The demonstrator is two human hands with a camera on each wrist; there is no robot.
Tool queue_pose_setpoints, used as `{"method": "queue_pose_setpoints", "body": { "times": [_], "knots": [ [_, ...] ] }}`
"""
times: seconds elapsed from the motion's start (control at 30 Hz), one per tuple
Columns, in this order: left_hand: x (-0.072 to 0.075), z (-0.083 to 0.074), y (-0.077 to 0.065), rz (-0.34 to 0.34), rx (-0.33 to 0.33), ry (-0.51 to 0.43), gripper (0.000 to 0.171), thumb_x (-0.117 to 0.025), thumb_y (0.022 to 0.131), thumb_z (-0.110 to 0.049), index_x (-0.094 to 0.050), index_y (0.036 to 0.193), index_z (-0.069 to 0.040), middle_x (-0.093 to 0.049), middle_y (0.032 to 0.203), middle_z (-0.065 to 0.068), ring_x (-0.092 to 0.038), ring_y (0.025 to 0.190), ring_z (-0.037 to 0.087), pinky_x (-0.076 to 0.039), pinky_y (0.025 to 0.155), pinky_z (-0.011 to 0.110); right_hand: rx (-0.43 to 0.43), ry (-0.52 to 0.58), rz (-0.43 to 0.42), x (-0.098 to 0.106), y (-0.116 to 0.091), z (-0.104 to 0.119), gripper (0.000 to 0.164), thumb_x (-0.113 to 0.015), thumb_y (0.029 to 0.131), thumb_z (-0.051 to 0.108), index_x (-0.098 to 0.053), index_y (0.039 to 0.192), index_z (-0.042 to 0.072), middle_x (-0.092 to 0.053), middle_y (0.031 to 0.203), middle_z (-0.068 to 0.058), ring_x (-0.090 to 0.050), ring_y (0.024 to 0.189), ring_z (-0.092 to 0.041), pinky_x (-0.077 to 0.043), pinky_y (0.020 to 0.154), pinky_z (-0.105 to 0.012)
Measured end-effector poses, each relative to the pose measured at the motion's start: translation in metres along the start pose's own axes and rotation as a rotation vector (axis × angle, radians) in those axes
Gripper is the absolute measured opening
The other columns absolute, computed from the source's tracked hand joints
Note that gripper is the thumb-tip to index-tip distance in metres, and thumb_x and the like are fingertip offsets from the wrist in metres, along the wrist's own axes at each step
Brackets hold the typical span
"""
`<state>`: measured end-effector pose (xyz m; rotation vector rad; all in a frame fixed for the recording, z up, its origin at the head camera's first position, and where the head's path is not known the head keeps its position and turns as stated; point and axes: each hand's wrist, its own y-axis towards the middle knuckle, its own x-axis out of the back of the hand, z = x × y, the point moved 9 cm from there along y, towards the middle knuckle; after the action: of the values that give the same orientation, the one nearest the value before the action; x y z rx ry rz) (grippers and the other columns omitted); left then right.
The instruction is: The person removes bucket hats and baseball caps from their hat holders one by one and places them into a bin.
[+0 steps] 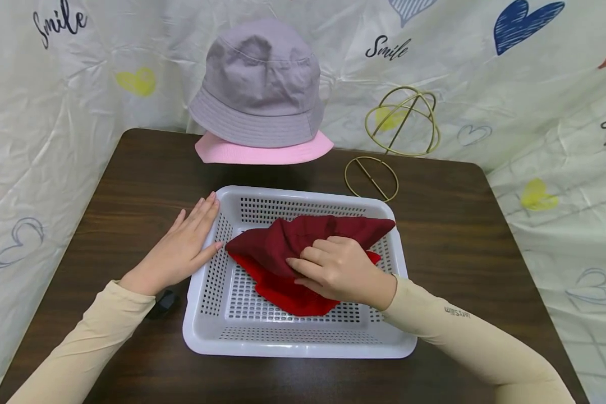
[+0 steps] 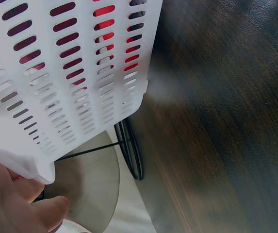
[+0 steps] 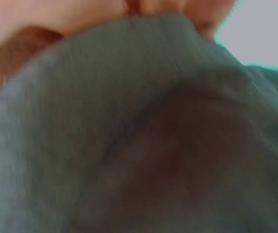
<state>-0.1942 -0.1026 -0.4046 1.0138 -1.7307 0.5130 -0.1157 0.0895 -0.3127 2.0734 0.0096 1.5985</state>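
My right hand (image 1: 340, 272) grips maroon hat (image 1: 275, 241), fingers curled, over red hat (image 1: 298, 297) in white basket (image 1: 303, 350). My left hand (image 1: 179, 249), fingers straight, touches basket's left rim. Step: likely arranging maroon hat. Next move probably calls for steady basket, controlled release or lift.

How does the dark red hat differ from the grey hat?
The dark red hat lies crumpled in the basket; the grey hat sits upright over a pink hat. The right hand grips the dark red hat; no hand touches the grey hat. Both look like fabric.
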Motion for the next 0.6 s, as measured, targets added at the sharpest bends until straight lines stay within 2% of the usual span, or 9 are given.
{"method": "queue_pose_setpoints", "body": {
  "times": [0.13, 0.3, 0.43, 0.6],
  "knots": [
    [0.0, 0.001, -0.001, -0.003, 0.007, 0.001, 0.079, -0.053, 0.093, -0.036, -0.011, 0.151, -0.002, -0.008, 0.157, 0.012, -0.01, 0.142, 0.035, -0.014, 0.107, 0.063, -0.127, 0.104, 0.208, -0.004, -0.003, -0.028, 0.052, -0.084, 0.067, 0.033, -0.067, 0.113, 0.015, -0.065, 0.103, -0.003, -0.059, 0.093, -0.021, -0.046, 0.08, -0.036],
    [-0.001, 0.001, -0.001, -0.004, 0.012, -0.006, 0.08, -0.054, 0.092, -0.035, -0.011, 0.151, -0.003, -0.007, 0.157, 0.012, -0.01, 0.142, 0.036, -0.014, 0.106, 0.063, -0.256, 0.296, 0.443, -0.016, -0.013, -0.065, 0.064, -0.085, 0.066, 0.029, -0.061, 0.124, 0.017, -0.06, 0.118, -0.003, -0.053, 0.109, -0.021, -0.039, 0.092, -0.043],
    [-0.001, 0.0, 0.0, -0.004, 0.008, -0.001, 0.079, -0.054, 0.092, -0.035, -0.012, 0.151, -0.003, -0.007, 0.157, 0.011, -0.01, 0.142, 0.036, -0.015, 0.106, 0.064, -0.3, 0.401, 0.545, -0.024, -0.021, -0.082, 0.079, -0.088, 0.062, 0.029, -0.054, 0.132, 0.015, -0.052, 0.13, -0.008, -0.047, 0.119, -0.025, -0.038, 0.096, -0.047],
    [0.0, 0.0, 0.0, -0.005, 0.008, -0.003, 0.08, -0.055, 0.091, -0.035, -0.012, 0.151, -0.003, -0.007, 0.158, 0.011, -0.009, 0.142, 0.035, -0.015, 0.106, 0.064, -0.32, 0.43, 0.587, -0.03, -0.021, -0.09, 0.089, -0.088, 0.062, 0.028, -0.045, 0.139, 0.012, -0.052, 0.131, -0.01, -0.05, 0.116, -0.026, -0.042, 0.095, -0.042]
  ]
}}
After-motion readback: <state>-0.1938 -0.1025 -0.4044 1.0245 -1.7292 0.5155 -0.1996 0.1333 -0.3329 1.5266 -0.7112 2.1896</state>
